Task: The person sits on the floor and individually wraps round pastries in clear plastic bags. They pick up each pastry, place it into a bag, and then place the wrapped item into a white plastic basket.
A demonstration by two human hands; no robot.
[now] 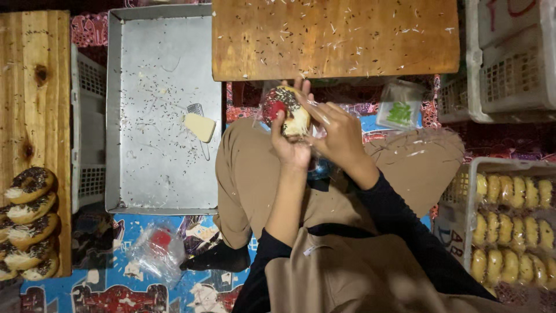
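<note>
My left hand (291, 144) holds a topped doughnut (288, 109) from below, thumb on its top, just under the near edge of a wooden board (336, 37). The doughnut carries chocolate sprinkles, a red patch and pale grated topping. My right hand (339, 134) is beside it, fingers gripping a clear plastic bag (315, 110) that wraps around the doughnut. Both hands hover over my lap, where I sit cross-legged in tan clothing.
A metal tray (159, 110) at left holds a cheese block (200, 127) and a small grater. Several topped doughnuts (29, 223) line a wooden plank at far left. A white crate (512, 217) of bagged doughnuts sits at right. Loose plastic bags (153, 249) lie on the floor.
</note>
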